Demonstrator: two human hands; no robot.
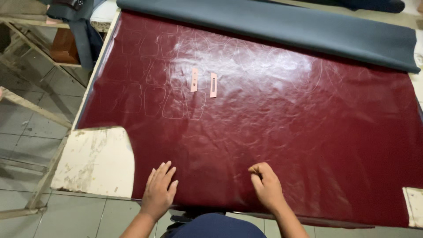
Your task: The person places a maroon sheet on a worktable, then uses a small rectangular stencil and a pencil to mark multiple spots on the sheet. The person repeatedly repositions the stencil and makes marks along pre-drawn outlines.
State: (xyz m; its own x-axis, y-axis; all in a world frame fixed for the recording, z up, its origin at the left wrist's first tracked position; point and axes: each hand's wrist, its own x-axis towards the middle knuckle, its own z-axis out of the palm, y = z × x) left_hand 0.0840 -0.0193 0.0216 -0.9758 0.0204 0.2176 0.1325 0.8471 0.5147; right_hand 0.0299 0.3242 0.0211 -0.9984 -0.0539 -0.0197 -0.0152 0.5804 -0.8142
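A large sheet of dark red glossy leather [273,128] covers the worktable, with several faint traced outlines near its far left part. My left hand [159,190] lies flat on the sheet near its front edge, fingers spread. My right hand [265,184] rests on the sheet a little to the right, fingers curled under; nothing shows in it. Two small pink strip templates [194,79] [213,85] lie side by side on the leather, far from both hands.
A roll of grey-blue material [282,24] lies along the table's far edge. Bare white tabletop [99,158] shows at the front left corner and at the front right [414,207]. Tiled floor and wooden frames [26,105] are to the left.
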